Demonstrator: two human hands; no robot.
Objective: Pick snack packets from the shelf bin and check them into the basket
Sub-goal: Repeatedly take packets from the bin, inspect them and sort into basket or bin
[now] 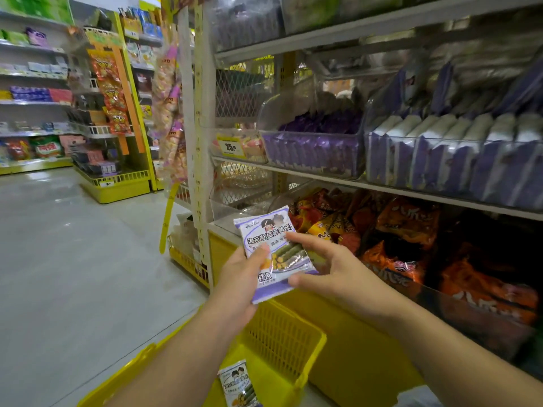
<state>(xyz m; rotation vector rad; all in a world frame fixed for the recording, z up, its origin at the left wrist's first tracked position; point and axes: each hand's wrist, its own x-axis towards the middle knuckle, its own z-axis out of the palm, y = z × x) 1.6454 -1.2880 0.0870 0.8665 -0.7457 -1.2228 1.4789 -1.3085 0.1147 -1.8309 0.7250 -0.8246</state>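
Both hands hold a purple packet (276,254) above the basket (282,333); left hand (241,283) grips it, right hand (326,268) pinches its edge; checking under way, lowering it beside the packet inside (239,383) likely next.

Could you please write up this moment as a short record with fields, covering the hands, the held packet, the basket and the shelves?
held item: purple-and-white foil snack packet, printed face toward the camera
left hand: grips the packet's lower left, thumb on the front
right hand: pinches the packet's right edge
basket: yellow slotted plastic basket, below the hands
in basket: second packet of similar design
middle shelf: clear plastic bin of purple packets
lower shelf: orange snack bags
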